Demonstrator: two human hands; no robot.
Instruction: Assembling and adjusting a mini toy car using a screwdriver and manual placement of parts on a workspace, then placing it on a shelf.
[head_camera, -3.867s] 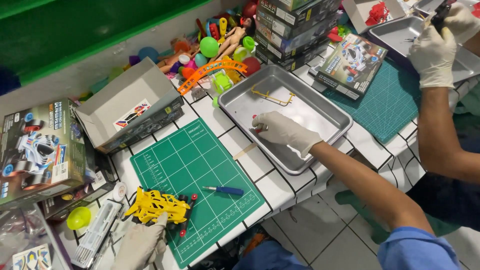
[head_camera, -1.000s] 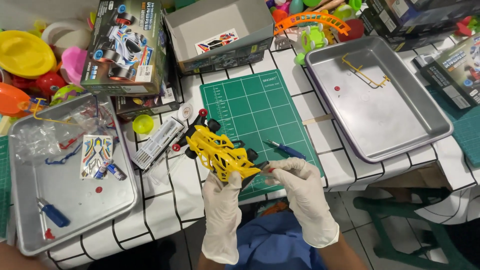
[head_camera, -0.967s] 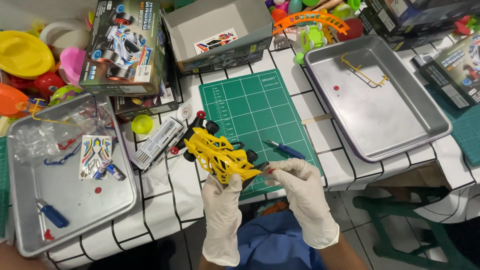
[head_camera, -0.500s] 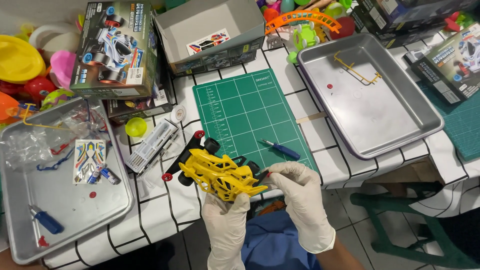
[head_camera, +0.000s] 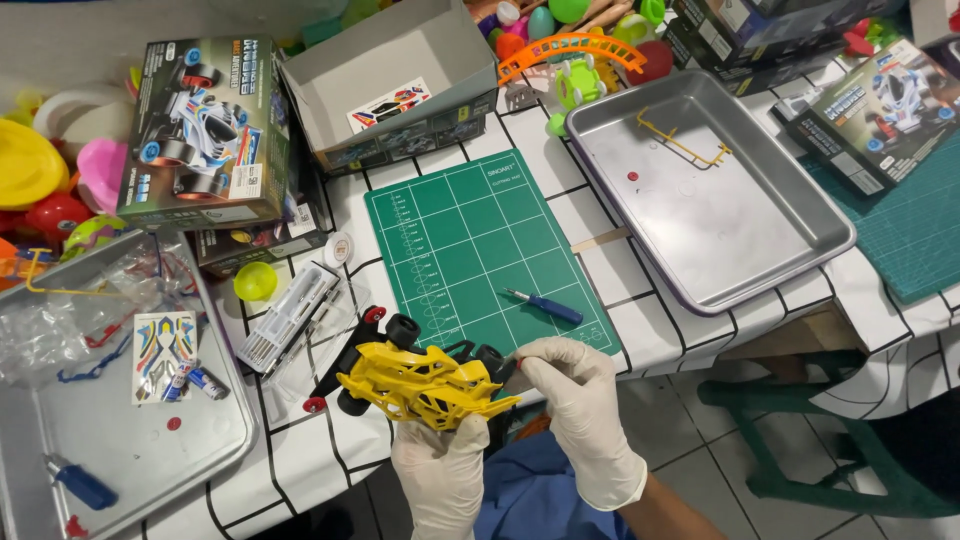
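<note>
Fingers of left hand (head_camera: 440, 470) clamp yellow toy car (head_camera: 420, 380) from below; right hand (head_camera: 570, 385) pinches its end.

yellow toy car (head_camera: 425, 383), black wheels, held tilted

Toy-car box (head_camera: 205, 130) upper left, open grey carton (head_camera: 400, 85) beside

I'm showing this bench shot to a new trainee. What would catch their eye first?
The bright yellow toy car near the bottom centre, held up by the left hand in a white glove while the gloved right hand touches its right end. Behind it lies a green cutting mat with a small blue screwdriver on it. To the right sits a large metal tray.
</note>
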